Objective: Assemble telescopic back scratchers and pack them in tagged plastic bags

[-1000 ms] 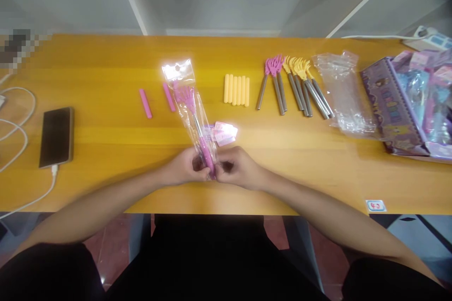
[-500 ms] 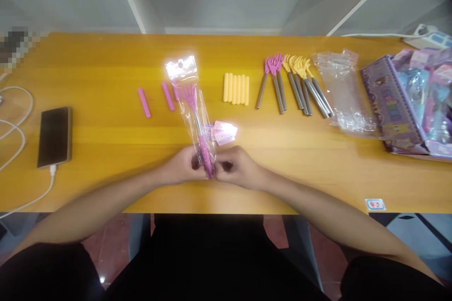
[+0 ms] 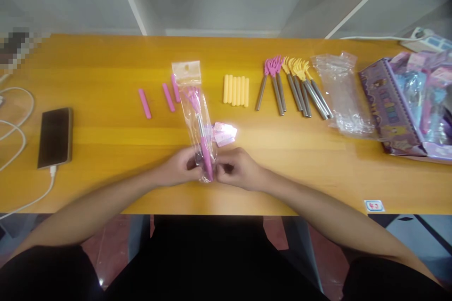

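Between my two hands is a clear plastic bag [image 3: 188,75] with a pink back scratcher [image 3: 203,136] inside, its claw end pointing away from me. My left hand [image 3: 181,168] is closed on the bag's left side near the handle end. Opposite it, my right hand [image 3: 238,169] pinches the bag's lower right edge. Small pink printed cards [image 3: 225,134] lie just beyond my right hand. Farther off lie loose pink handle tubes [image 3: 144,103] and a row of yellow handle tubes [image 3: 236,90].
Pink-headed [image 3: 273,84] and yellow-headed back scratchers [image 3: 305,87] without coloured grips lie to the right. Beside them are empty clear bags [image 3: 348,99] and a purple display box [image 3: 386,108] of packed items. A phone [image 3: 55,137] on a cable lies left; a numbered label [image 3: 374,205] marks the front edge.
The bag's top has swung slightly right and toward me, uncovering more of a pink tube behind it. Both hands keep their hold with little movement.
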Demonstrator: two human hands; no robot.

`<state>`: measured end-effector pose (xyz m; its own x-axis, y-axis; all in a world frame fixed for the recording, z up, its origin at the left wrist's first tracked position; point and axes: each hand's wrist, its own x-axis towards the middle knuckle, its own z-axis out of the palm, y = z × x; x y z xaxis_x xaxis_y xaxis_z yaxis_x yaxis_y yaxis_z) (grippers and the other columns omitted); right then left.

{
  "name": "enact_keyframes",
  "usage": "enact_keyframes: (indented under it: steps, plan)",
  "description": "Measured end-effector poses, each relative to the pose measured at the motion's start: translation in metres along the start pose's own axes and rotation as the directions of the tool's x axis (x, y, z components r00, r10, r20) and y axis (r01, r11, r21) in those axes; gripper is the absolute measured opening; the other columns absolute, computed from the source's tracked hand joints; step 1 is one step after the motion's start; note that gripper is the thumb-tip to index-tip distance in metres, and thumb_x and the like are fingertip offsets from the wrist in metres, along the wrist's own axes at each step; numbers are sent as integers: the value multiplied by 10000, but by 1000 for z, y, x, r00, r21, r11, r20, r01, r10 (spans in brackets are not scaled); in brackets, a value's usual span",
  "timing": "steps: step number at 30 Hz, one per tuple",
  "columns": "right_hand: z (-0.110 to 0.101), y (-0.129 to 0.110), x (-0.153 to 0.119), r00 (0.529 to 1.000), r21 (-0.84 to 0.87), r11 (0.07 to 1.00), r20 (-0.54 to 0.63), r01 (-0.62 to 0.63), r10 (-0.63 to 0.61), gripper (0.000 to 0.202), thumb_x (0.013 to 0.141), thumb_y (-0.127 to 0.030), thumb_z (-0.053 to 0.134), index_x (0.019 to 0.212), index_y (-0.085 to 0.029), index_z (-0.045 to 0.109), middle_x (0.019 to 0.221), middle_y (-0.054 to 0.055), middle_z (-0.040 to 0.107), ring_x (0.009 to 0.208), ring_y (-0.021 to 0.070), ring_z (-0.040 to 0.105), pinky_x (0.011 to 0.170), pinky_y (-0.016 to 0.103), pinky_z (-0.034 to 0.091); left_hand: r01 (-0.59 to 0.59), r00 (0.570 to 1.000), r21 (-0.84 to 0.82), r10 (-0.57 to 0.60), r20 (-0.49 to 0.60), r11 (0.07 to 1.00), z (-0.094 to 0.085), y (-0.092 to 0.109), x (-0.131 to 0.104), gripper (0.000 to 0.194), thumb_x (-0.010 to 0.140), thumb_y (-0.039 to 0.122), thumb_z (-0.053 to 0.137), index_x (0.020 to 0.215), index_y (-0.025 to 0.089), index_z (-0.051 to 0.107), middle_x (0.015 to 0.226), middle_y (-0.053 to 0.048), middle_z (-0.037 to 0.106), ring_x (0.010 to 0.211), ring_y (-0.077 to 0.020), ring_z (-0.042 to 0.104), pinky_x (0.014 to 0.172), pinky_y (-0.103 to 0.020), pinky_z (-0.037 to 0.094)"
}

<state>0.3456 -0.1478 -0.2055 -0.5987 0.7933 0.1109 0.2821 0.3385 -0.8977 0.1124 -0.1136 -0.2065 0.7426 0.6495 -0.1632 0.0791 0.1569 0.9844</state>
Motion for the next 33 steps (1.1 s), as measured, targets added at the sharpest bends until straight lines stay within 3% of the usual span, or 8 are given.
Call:
enact_keyframes:
  steps: [4,8,10,12,18,21,26,33]
  plan:
    - [-2,-2,-1,997,-31,998,60,50,-49,209,821,-63,552,801,-172,729,684,-38,667,570,74,500,611,202,398,-109,967,-103,82,-241,989,-21,-1,2,320,945,457,742,1141,203,743,1025,-62,736,848,-180,676,761,-297,543]
    - [0,-5,-6,981,-251,956,158,151,-114,135,794,-99,606,727,-189,681,688,-25,685,593,97,530,629,233,385,-269,781,-134,134,-610,954,-43,2,14,312,891,433,825,1116,224,768,1070,-51,759,926,-183,702,858,-316,561]
    - [-1,-4,-8,972,-323,927,192,193,-136,118,821,-146,628,718,-196,657,687,-23,672,598,105,527,626,243,379,-320,710,-134,143,-689,938,-51,5,19,322,837,387,879,1096,224,777,1128,-54,769,1029,-195,718,945,-330,567]
    - [-6,0,-8,973,-382,900,177,209,-151,170,898,-203,618,730,-200,643,687,-17,654,602,111,527,625,250,385,-339,688,-132,150,-710,931,-56,6,23,293,795,365,915,1004,209,783,1115,-54,776,1049,-190,726,981,-329,571]
    - [-39,23,-1,973,-659,752,-180,-12,-142,216,1052,-358,602,1137,-182,692,1046,93,711,769,173,642,648,288,459,-236,744,-163,70,-665,958,-54,-2,22,309,810,442,905,946,190,789,1137,-70,789,963,-180,735,883,-303,591]
    - [-51,30,0,982,-674,731,-187,-109,-26,415,1013,-467,685,1319,-188,654,1178,133,658,803,208,654,654,325,513,-140,776,-129,28,-630,982,-49,-6,17,331,830,481,882,927,178,794,952,-54,792,833,-168,713,761,-267,561]
    - [-56,35,1,985,-529,840,-167,-123,40,451,976,-409,750,1381,-241,644,1154,106,633,914,243,674,800,390,588,-74,826,-75,19,-563,994,-40,-10,10,342,882,497,831,791,174,766,761,-17,744,691,-134,658,672,-242,504]
    - [-57,41,4,977,-417,897,-205,-147,65,403,922,-394,813,1265,-235,672,1144,95,646,936,245,663,807,380,558,32,901,-44,-48,-432,999,-23,-2,3,384,917,553,774,887,173,823,955,-88,835,826,-204,765,802,-307,594]
